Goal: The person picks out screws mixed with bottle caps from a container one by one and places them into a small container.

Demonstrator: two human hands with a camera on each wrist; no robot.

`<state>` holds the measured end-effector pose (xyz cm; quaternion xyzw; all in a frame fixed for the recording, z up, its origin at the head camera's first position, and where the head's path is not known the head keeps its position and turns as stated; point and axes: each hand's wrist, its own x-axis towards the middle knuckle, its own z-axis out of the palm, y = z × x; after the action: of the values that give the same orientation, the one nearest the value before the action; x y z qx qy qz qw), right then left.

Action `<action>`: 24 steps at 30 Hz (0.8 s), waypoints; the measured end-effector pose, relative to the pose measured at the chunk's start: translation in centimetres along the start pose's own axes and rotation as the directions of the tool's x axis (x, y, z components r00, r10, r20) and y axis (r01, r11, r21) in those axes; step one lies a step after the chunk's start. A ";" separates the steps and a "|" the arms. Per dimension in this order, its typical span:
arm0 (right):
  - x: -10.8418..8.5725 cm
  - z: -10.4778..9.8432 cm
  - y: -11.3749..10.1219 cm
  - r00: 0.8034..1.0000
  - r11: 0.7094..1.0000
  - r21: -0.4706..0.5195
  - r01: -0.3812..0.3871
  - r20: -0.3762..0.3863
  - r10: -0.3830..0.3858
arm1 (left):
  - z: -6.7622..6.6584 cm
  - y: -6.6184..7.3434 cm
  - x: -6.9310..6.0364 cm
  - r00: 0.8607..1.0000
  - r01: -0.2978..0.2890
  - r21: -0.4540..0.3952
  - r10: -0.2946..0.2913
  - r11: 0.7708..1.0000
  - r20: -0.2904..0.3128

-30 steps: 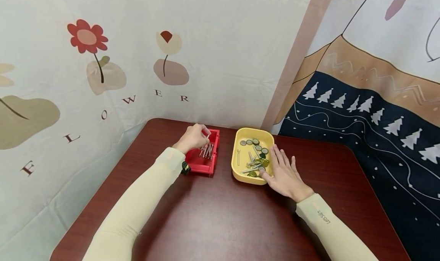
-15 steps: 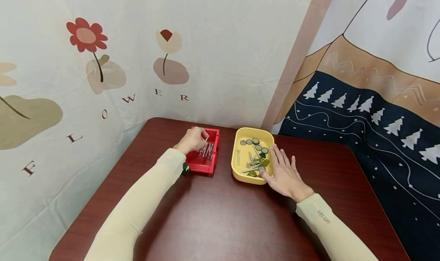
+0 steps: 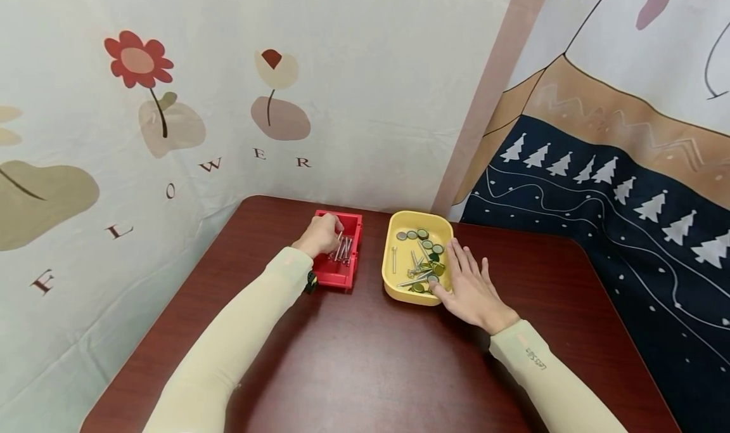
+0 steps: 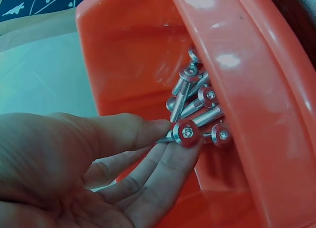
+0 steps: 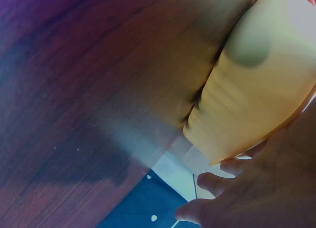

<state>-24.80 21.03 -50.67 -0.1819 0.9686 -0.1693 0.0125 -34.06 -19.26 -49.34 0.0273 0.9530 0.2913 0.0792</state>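
Observation:
My left hand (image 3: 320, 235) is inside the red bin (image 3: 333, 278). In the left wrist view its thumb and fingertips pinch a silver bolt (image 4: 186, 133) by the head, a flanged one with a socket. Several more bolts (image 4: 183, 92) lie piled against the bin's wall. To the right stands a yellow tray (image 3: 402, 217), with my right hand (image 3: 476, 290) resting along its right rim. That hand's fingers are straight and its thumb lies over the rim. Inside the tray are several bottle caps (image 3: 438, 249), a lone bolt (image 3: 394, 260) and a heap of bolts and caps.
Both containers stand near the back of a dark red-brown table (image 3: 365, 357). Behind it hangs a pale cloth (image 3: 365, 103) printed with flowers, and a dark blue cloth (image 3: 570, 230) with white trees is at the right.
My left hand has lowered slightly into the red bin, the bolt still between its fingers. The right hand stays on the tray's rim, and the head view has shifted a little.

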 end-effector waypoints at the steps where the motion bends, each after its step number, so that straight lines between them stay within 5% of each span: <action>1: 0.0 0.0 0.0 1.000 1.000 -0.002 0.000 0.001 0.000 | -0.5 1.3 -0.8 0.999 0.032 0.021 -0.032 0.999 0.009; 3: 0.0 0.0 0.0 1.000 1.000 0.001 -0.003 0.002 0.003 | -0.6 1.7 -1.4 0.999 0.036 0.015 -0.036 0.999 0.001; 4: 0.1 0.0 0.0 1.000 1.000 0.002 -0.005 0.003 0.005 | -1.3 3.2 -2.6 0.998 0.062 0.024 -0.063 0.998 0.009; 7: 0.1 0.0 -0.1 1.000 1.000 0.006 -0.008 0.006 0.008 | -1.4 3.6 -3.3 0.998 0.061 0.035 -0.061 0.997 -0.007; 24: 0.0 -0.1 -0.2 1.000 1.000 -0.005 -0.007 0.000 0.007 | -1.5 5.0 -4.5 0.993 0.003 0.017 -0.001 1.000 -0.122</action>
<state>-24.73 20.84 -50.52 -0.1784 0.9696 -0.1667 0.0126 -29.87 -16.38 -44.74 0.0091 0.9585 0.2843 0.0209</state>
